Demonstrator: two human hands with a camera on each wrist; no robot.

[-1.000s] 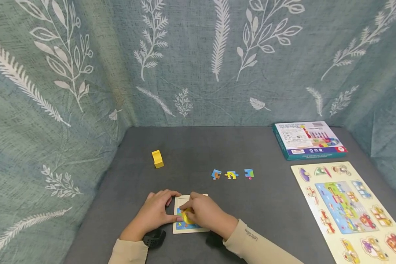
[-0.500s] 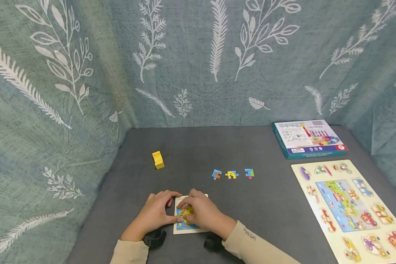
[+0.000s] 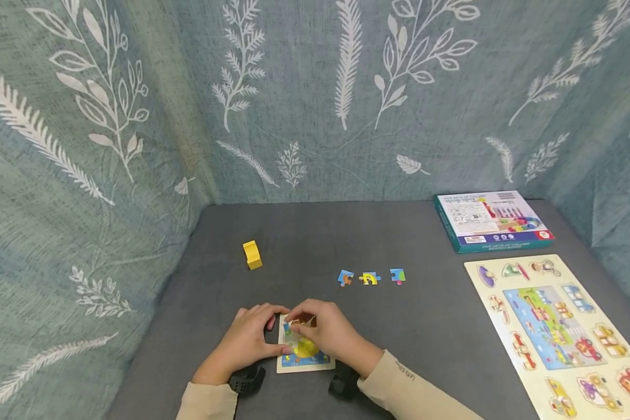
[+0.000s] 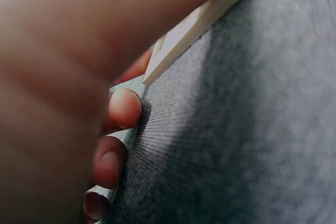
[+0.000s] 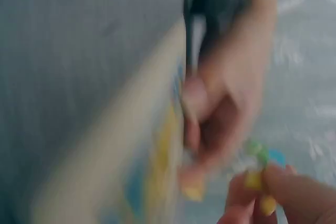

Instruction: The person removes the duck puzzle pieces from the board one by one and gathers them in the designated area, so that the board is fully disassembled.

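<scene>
A small wooden jigsaw puzzle board (image 3: pixel 305 369) with a pale rim lies at the table's front, a yellow and blue picture partly filling it. My left hand (image 3: pixel 248 338) steadies its left side, thumb over the edge and index finger at the far corner. In the left wrist view the thumb crosses the pale rim (image 4: pixel 181 40) while the other fingertips curl beside the corner. Over the board, my right hand (image 3: pixel 332 331) pinches a jigsaw piece (image 5: pixel 256 180) coloured yellow, green and blue, which the right wrist view shows between thumb and fingers. That hand hides the board's upper right part.
Three loose jigsaw pieces, an orange-blue one (image 3: pixel 345 277), a yellow one (image 3: pixel 370 278) and a blue-green one (image 3: pixel 397 276), lie beyond the board. A yellow block (image 3: pixel 252 255) stands farther left. At right are a boxed set (image 3: pixel 493 220) and a large peg puzzle (image 3: pixel 509 344).
My right hand has lifted from the picture's middle, its fingers now pinching a piece above the board. My left hand stays at the board's left side.
</scene>
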